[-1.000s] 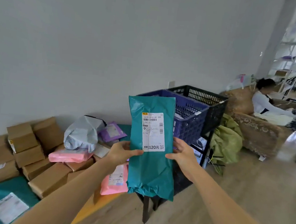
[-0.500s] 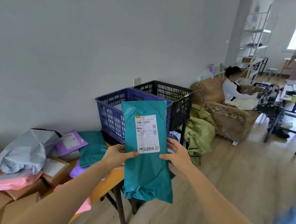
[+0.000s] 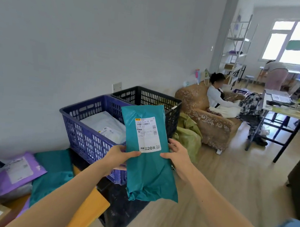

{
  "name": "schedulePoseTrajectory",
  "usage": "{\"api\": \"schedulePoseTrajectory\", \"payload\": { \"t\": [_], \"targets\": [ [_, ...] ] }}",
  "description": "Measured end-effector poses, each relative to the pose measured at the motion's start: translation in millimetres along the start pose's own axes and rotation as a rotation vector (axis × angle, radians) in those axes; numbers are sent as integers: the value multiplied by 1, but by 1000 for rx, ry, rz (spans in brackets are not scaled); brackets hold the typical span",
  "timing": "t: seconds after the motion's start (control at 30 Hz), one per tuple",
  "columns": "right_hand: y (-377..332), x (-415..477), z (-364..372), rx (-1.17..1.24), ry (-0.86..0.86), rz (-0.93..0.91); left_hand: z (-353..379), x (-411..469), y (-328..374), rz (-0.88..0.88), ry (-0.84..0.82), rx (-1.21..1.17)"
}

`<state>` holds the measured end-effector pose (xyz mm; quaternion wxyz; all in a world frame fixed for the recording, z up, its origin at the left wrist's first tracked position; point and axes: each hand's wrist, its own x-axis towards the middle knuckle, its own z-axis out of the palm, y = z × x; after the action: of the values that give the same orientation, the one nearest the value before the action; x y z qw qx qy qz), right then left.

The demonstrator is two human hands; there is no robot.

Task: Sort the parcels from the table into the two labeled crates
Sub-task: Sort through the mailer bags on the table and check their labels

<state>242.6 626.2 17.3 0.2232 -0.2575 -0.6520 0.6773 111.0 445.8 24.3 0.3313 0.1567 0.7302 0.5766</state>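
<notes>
Crate positions: blue crate (image 3: 81,136) and black crate (image 3: 148,96) stand adjacent behind the teal parcel (image 3: 147,168), partly hidden by it. We grip it with left hand (image 3: 117,156) and right hand (image 3: 178,158); long axis near-vertical, label toward us.

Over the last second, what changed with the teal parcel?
The teal parcel, held by the left hand and right hand, moved right, from by the table to in front of the blue crate and black crate. Nothing grabbed or released. Two-hand grip, upright pose, camera-facing label unchanged.
</notes>
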Motion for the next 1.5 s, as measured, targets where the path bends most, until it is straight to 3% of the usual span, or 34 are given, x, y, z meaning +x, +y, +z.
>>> {"api": "schedulePoseTrajectory", "payload": {
  "t": [0.2,0.57,1.2,1.5],
  "targets": [
    [-14,87,-17,-8,23,11,10,83,39,23,-116,22],
    [-16,193,-59,62,10,48,49,189,70,-13,-86,37],
    [-56,467,-146,185,-214,62,153,384,171,-72,275,-167],
    [-48,569,-119,192,-406,104,129,456,191,-79,444,-105]
  ]
}}
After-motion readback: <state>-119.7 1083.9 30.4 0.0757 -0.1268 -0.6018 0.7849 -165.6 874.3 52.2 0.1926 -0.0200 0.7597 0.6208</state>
